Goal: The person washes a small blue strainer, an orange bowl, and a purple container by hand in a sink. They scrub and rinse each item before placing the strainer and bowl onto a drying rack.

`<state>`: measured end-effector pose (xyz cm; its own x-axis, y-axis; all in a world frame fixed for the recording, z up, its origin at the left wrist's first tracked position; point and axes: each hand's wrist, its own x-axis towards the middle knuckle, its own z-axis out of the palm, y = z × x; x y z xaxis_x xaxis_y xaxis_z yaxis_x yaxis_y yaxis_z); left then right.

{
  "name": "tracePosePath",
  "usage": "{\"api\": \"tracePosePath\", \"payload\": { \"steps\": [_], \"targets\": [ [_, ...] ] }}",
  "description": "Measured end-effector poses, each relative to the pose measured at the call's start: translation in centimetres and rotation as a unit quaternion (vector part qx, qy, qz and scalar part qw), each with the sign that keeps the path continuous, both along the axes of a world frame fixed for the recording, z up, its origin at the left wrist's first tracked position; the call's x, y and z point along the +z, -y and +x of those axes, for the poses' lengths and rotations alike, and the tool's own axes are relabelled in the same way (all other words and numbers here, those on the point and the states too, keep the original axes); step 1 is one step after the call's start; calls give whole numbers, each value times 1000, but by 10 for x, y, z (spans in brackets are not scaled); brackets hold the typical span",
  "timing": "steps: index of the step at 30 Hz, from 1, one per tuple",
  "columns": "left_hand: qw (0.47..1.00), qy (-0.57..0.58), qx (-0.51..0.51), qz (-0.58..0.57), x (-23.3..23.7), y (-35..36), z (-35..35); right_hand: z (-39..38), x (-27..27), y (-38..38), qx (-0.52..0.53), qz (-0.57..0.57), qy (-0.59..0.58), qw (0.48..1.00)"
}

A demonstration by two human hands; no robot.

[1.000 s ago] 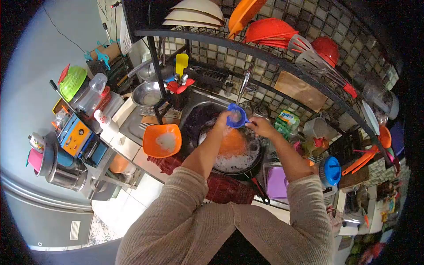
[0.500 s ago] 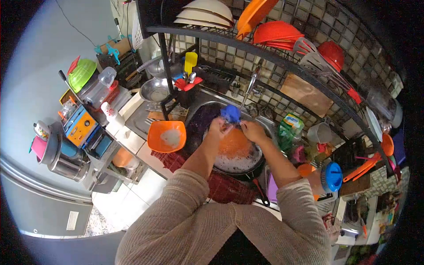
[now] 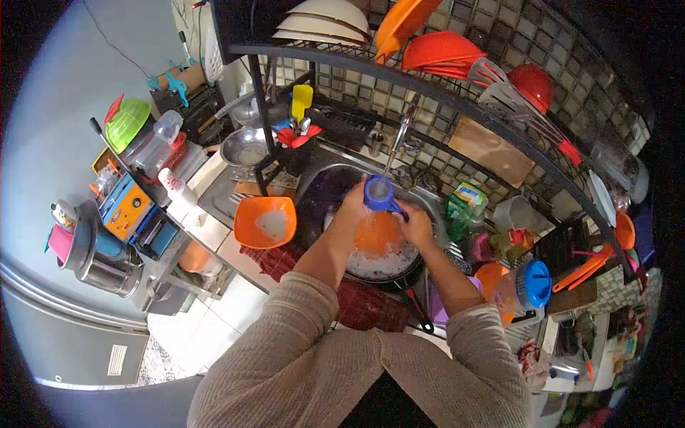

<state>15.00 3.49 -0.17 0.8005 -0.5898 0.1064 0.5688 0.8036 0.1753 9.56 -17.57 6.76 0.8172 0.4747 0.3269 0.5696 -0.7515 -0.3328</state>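
A small blue strainer [image 3: 379, 191] is under the running faucet [image 3: 404, 132], its round mesh facing up. My right hand [image 3: 416, 227] is closed around the strainer's handle. My left hand [image 3: 354, 202] grips the rim on the other side, its fingertips partly hidden. Below both hands, an orange dish [image 3: 376, 234] lies in a dark pan [image 3: 389, 284] of soapy water inside the sink [image 3: 321, 160]. Left of the sink stands an orange square bowl [image 3: 246, 227] with suds in it.
A black rack [image 3: 335, 60] with bowls and utensils spans above the sink. To the right are a green dish soap bottle [image 3: 465, 202] and a blue-lidded pitcher [image 3: 535, 284]. A dark red cloth [image 3: 367, 305] hangs at the front edge, beside the pan's handle [image 3: 419, 312].
The blue strainer has turned so its mesh now faces up toward me. My right hand has shifted lower, onto its handle, and my left hand is higher along the rim.
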Motion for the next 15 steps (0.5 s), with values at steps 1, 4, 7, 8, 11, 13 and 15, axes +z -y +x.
{"api": "tracePosePath", "payload": {
  "steps": [1, 4, 7, 8, 11, 13, 15],
  "targets": [
    [940, -75, 225, 245, -3, 9, 3, -3, 2, 1, 6, 61, -43, 997],
    [939, -91, 276, 181, -9, 24, 14, -8, 8, -1, -6, 141, -121, 983],
    [943, -89, 267, 180, 4, 23, 6, 20, -15, 2, 9, 155, -195, 969],
    [943, -88, 267, 180, -4, 19, 12, 31, -24, 1, 40, 148, -235, 960],
    [950, -57, 276, 131, -17, 4, 18, 31, 7, -21, -51, 224, -31, 973],
    [924, -154, 320, 144, 24, -1, -16, 55, 10, -38, -35, 285, 7, 958],
    [906, -199, 347, 141, 11, -17, -9, 69, 30, -57, 94, 266, -35, 959]
  ]
}}
